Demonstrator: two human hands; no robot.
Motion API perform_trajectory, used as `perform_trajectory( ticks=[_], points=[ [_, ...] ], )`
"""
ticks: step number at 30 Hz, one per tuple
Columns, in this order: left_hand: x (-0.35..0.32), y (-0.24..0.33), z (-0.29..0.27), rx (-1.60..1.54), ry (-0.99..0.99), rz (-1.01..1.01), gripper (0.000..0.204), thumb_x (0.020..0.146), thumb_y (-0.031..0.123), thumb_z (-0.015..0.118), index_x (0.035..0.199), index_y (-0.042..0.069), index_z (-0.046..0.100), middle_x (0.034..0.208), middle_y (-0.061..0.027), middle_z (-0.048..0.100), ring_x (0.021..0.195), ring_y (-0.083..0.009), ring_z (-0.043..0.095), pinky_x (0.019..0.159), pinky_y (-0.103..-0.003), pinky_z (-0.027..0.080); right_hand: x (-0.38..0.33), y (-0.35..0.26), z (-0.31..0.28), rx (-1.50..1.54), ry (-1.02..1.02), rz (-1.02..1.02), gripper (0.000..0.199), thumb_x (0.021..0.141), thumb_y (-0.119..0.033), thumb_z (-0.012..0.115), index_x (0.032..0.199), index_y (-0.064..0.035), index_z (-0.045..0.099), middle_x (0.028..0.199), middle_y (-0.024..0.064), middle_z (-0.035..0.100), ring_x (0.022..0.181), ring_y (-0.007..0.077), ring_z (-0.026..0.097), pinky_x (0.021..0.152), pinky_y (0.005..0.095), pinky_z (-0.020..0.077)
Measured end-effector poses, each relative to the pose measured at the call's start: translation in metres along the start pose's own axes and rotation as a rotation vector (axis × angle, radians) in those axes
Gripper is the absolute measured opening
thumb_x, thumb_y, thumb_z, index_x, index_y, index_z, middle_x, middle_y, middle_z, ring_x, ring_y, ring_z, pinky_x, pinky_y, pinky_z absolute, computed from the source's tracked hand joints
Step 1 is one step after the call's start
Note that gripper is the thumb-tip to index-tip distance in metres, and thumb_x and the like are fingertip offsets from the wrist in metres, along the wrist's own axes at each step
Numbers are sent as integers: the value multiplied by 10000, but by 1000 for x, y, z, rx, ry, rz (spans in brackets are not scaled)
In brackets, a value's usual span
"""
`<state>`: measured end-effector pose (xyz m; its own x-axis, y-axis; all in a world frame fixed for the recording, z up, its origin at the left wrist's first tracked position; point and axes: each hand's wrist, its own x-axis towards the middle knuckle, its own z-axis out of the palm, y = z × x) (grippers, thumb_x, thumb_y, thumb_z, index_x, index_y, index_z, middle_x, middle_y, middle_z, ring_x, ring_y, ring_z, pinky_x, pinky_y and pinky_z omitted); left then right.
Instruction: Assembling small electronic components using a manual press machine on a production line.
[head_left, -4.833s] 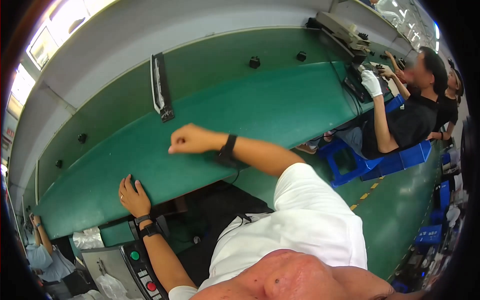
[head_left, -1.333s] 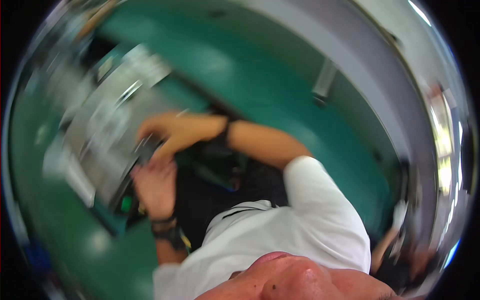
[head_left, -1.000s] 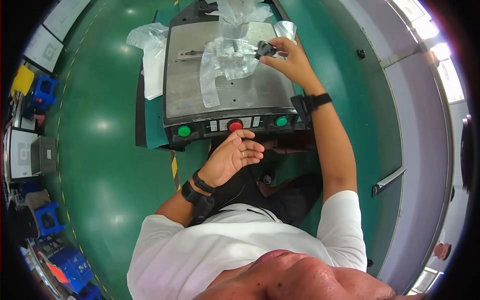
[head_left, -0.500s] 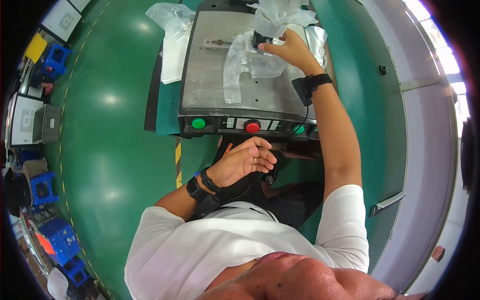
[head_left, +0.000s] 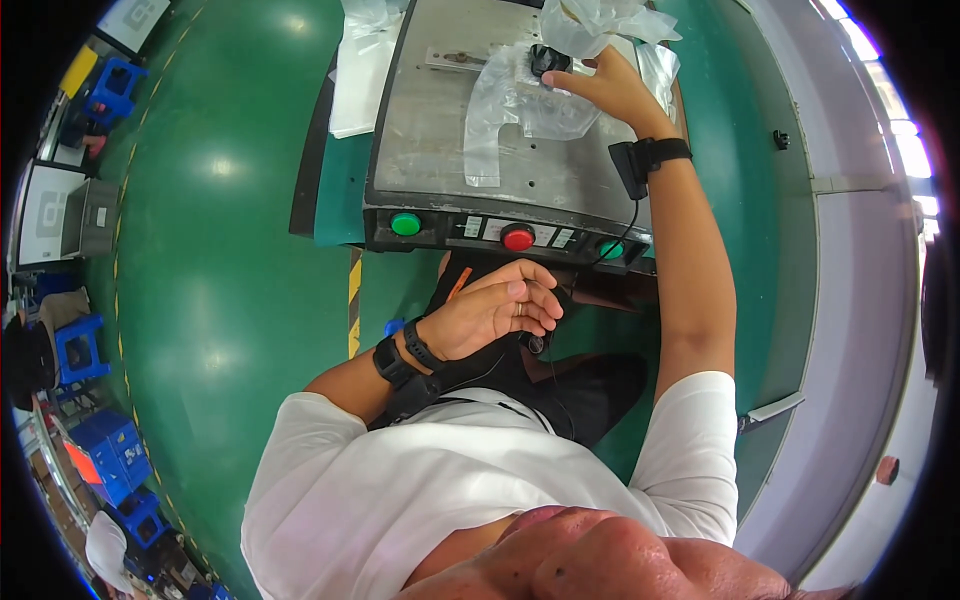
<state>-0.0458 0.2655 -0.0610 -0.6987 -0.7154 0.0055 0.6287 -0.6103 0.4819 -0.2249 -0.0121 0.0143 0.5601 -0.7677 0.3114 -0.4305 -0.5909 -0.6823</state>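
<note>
My right hand (head_left: 608,88) reaches over the metal-topped machine (head_left: 420,130). Its thumb presses against the lower edge of a small black part (head_left: 548,62), with the fingers curled round the far side and partly hidden. Under and beside that part spreads a clear plastic bag (head_left: 487,145), lying on the plate. More crumpled translucent plastic (head_left: 590,28) rises just beyond my fingers. My left hand (head_left: 490,315) hovers in front of my body, below the machine's front panel. It holds nothing, its fingers loosely bent and apart.
Along the machine's front sit a green button (head_left: 405,224), a red button (head_left: 518,237) and a second green button (head_left: 612,250). White sheets with plastic (head_left: 360,80) lie left of the plate. A cable runs from my right wrist past the front panel.
The view has shifted, so the machine appears higher and slightly further right. My right hand keeps at the black part, which now shows more fully. My left hand stays in front of me.
</note>
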Motion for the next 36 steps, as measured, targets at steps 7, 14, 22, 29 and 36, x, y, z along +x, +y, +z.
perform_trajectory(
  ticks=[7,14,22,29,36],
  points=[
    [-4,0,3,20,11,8,435,993,396,507,1258,56,453,1158,-117,603,1048,-212,608,922,-342,482,-2,-2,-1,-37,-69,207,545,764,-336,822,1197,-49,659,1153,98,679,1064,242,628,936,365,475],
    [-15,7,6,74,16,23,426,990,391,507,1250,57,457,1154,-114,603,1043,-207,608,921,-340,479,-9,2,-4,-29,2,176,606,769,-428,802,1163,12,662,1068,139,701,987,270,665,899,370,490],
    [-32,26,18,254,104,152,401,990,366,485,1246,57,471,1123,-119,606,1033,-220,597,933,-357,467,-9,-1,2,-153,16,58,626,791,-456,774,1181,18,646,1059,202,698,1049,306,647,912,373,484],
    [-60,77,-7,1289,736,713,278,925,130,642,1167,17,566,1127,-96,612,1018,-197,589,911,-312,455,-82,-28,12,-103,402,-23,516,859,-309,734,1281,-41,603,1285,142,621,1200,269,573,984,369,469],
    [-54,78,-49,1489,804,618,693,877,196,726,1448,24,371,1405,-173,441,1317,-303,424,1108,-420,336,-266,-50,33,-483,754,264,479,837,-174,725,1263,-19,572,1245,194,591,1161,348,537,990,433,432]
  ],
)
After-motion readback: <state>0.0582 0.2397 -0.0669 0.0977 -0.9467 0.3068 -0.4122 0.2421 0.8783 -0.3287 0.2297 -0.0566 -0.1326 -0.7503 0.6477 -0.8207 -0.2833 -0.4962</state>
